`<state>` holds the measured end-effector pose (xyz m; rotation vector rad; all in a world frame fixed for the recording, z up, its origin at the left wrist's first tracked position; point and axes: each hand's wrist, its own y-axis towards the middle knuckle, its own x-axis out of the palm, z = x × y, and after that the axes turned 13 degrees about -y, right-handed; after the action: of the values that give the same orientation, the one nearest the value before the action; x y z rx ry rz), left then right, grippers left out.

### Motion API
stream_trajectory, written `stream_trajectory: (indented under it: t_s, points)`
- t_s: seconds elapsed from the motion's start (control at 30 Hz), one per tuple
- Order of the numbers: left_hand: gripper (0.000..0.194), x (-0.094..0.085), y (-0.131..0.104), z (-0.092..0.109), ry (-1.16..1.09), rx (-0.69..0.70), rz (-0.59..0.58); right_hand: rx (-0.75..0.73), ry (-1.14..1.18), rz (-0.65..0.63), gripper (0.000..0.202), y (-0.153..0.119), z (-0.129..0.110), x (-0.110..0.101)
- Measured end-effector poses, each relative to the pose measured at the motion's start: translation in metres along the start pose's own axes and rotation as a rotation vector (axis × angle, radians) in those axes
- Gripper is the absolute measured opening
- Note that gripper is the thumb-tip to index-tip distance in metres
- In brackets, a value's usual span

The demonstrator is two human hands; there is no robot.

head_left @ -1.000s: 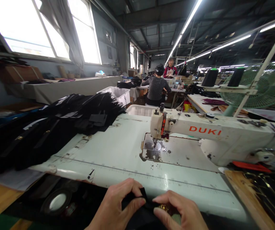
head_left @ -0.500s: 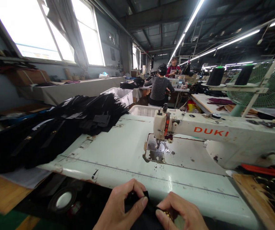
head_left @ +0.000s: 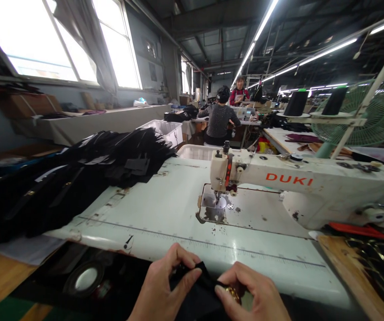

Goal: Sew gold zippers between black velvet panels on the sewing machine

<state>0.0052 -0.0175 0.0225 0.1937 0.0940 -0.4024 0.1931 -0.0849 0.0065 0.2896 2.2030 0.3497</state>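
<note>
A piece of black fabric (head_left: 201, 296) hangs between my two hands at the table's near edge. My left hand (head_left: 168, 285) pinches its upper edge between thumb and fingertips. A short way to the right, my right hand (head_left: 250, 292) is closed on the same fabric, and a gold-coloured metal piece (head_left: 232, 293) shows at its fingers. The fabric's lower part runs out of view. Beyond the hands stands a white sewing machine (head_left: 288, 178) marked DUKI, with nothing under its needle (head_left: 217, 198).
A heap of black fabric pieces (head_left: 78, 178) covers the table's left side. White bins (head_left: 195, 151) stand behind the table. At right are a wooden board (head_left: 342, 263) with dark gold-edged items, thread cones (head_left: 297, 103) and a green fan (head_left: 375, 116). Two people (head_left: 220, 118) work farther back.
The view has shifted slightly, so the table and machine sit a little farther left. Both hands keep their pinch, and slightly more of the black fabric shows between them.
</note>
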Motion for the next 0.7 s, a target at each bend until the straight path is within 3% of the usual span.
stream_trajectory:
  t_s: [0.03, 0.13, 0.2, 0.27, 0.33, 0.43, 0.7]
  points:
    - [0.010, 0.000, 0.001, 0.000, 0.002, -0.002, -0.004, -0.007, -0.014, -0.004, 0.016, 0.000, 0.000, -0.001]
    - [0.043, 0.002, 0.006, 0.002, 0.035, -0.040, -0.104, -0.042, -0.036, -0.003, 0.013, 0.001, -0.001, -0.002]
    - [0.032, 0.004, 0.010, 0.007, 0.046, -0.111, -0.186, -0.033, -0.019, 0.008, 0.004, 0.001, -0.001, -0.003]
    - [0.008, 0.007, 0.014, 0.011, 0.034, -0.154, -0.247, -0.003, 0.025, -0.025, 0.017, 0.002, 0.000, -0.006]
    - [0.009, 0.009, 0.016, 0.013, 0.009, -0.134, -0.266, 0.001, 0.067, -0.129, 0.027, 0.003, 0.003, -0.009]
    - [0.013, 0.008, 0.016, 0.013, -0.002, -0.069, -0.248, -0.029, 0.067, -0.264, 0.027, 0.004, 0.008, -0.014]
    - [0.010, 0.005, 0.012, 0.011, 0.094, -0.020, -0.256, -0.012, 0.066, -0.306, 0.016, 0.004, 0.007, -0.018]
